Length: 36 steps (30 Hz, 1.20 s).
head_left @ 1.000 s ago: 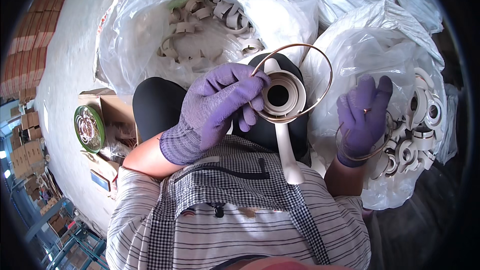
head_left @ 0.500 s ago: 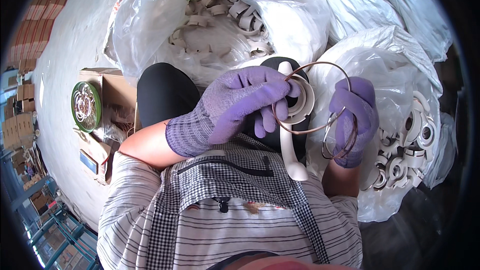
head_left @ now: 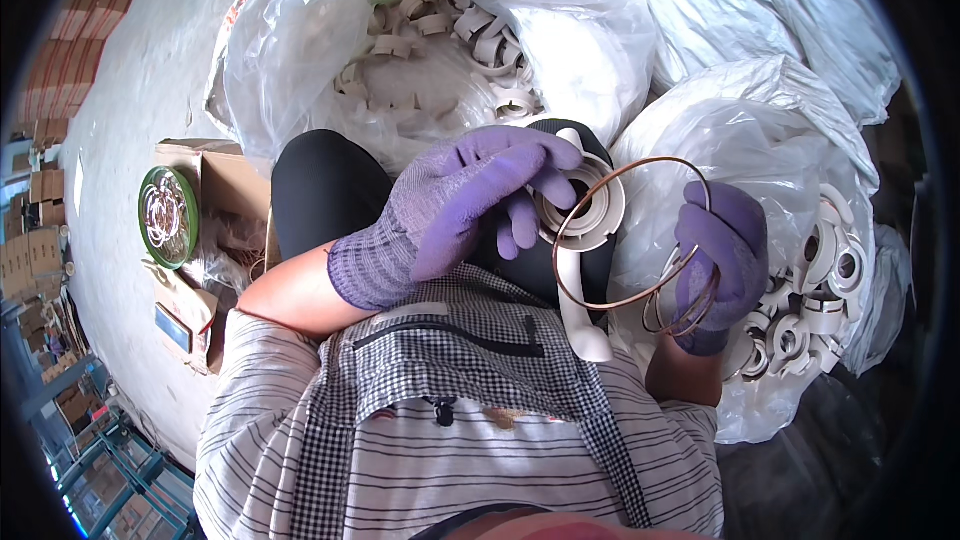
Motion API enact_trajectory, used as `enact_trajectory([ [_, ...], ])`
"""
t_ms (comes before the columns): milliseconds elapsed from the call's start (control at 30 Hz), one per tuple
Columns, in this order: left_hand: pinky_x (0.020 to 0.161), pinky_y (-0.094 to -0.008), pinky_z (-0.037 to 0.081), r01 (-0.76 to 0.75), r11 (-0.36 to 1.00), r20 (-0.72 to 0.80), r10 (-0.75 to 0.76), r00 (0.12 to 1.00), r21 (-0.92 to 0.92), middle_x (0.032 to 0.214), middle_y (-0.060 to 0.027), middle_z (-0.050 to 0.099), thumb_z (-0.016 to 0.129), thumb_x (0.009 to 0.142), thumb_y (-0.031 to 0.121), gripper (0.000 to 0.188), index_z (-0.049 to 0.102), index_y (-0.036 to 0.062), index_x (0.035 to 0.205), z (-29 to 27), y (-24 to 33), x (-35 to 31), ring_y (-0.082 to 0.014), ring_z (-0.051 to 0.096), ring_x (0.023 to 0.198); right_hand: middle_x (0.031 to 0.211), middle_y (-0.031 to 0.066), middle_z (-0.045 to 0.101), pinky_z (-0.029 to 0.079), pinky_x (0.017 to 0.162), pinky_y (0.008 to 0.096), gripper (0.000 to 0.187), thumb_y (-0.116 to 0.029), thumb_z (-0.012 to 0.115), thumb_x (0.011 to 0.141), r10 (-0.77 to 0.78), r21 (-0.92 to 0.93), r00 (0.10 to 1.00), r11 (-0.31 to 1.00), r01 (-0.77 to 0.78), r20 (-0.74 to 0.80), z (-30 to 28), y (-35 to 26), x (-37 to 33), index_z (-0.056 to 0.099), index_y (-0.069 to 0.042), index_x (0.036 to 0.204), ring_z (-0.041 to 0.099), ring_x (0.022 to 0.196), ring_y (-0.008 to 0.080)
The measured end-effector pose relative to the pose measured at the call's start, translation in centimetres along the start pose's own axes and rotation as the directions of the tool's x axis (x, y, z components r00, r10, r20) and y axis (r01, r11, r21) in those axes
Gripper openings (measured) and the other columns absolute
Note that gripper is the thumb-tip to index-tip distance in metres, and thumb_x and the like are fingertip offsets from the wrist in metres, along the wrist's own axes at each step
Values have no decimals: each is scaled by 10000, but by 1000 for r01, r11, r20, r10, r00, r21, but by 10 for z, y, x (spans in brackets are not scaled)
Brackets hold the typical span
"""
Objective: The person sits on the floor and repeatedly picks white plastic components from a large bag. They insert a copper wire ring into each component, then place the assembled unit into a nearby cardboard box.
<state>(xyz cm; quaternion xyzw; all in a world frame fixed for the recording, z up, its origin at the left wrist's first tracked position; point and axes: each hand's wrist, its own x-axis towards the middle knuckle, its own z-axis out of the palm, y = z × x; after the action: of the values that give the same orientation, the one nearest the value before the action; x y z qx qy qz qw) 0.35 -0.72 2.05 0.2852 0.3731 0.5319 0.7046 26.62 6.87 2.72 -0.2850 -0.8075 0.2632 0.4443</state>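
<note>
My left hand (head_left: 485,190), in a purple glove, hovers over my lap with its fingers apart and slightly bent. Its fingertips overlap the left edge of a white plastic part (head_left: 608,220), which has a round, ringed middle and a curved arm reaching down toward my apron. The part rests against my right thigh; whether my fingertips touch it cannot be told. My right hand (head_left: 722,250), also gloved, is closed around several thin brown and silvery wire rings (head_left: 612,304). One large ring loops out leftward in front of the white part; the others hang bunched at my palm.
Ahead, a plastic-lined bag (head_left: 300,70) holds several pale curved pieces (head_left: 490,40). White ringed parts (head_left: 790,338) fill another clear bag at right. At left, a green-rimmed round container (head_left: 168,218) of wire rings stands beside an open cardboard box (head_left: 232,180).
My left fingers have let go of the large wire ring. My right hand has shifted slightly right, carrying the rings with it. The white part remains on my lap.
</note>
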Motion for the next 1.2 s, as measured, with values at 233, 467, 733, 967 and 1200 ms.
enact_trajectory([
  [233,712,-228,538,-147,988,34,146,989,35,1125,-128,698,491,1066,105,328,562,-31,1356,-10,-8,10,-116,668,807,1127,188,707,578,864,363,272,41,732,715,-73,-33,997,997,74,27,0,-2,3,781,56,982,682,1003,284],
  [467,853,-271,542,-447,741,127,448,885,502,1134,-81,704,624,986,69,389,600,5,1369,-9,-14,16,-132,671,916,1152,181,701,579,851,355,264,2,729,736,-65,-61,998,996,66,8,1,-6,-1,786,42,990,682,1007,278],
  [733,924,-308,547,-535,506,288,487,825,676,1255,-174,643,703,926,-6,460,572,-61,1363,-12,-6,13,-204,664,1094,1172,171,703,564,874,350,283,-31,702,768,-39,-108,995,993,49,91,-12,-5,-6,798,10,1031,696,1021,258],
  [967,877,-310,543,-587,419,348,520,780,693,1228,-171,643,755,873,-16,448,611,-64,1295,-8,-5,13,-198,664,1056,1164,137,708,557,875,366,352,-73,704,735,-165,-178,975,965,191,150,-15,-6,2,795,-8,1069,701,1002,259],
  [1200,874,-365,534,-753,258,508,603,615,606,1190,-194,642,771,874,69,240,707,-25,1085,-8,2,20,-258,676,978,1119,134,706,556,847,357,277,-82,705,801,-67,-75,992,994,76,109,-4,-4,-1,780,0,1054,699,956,263],
])
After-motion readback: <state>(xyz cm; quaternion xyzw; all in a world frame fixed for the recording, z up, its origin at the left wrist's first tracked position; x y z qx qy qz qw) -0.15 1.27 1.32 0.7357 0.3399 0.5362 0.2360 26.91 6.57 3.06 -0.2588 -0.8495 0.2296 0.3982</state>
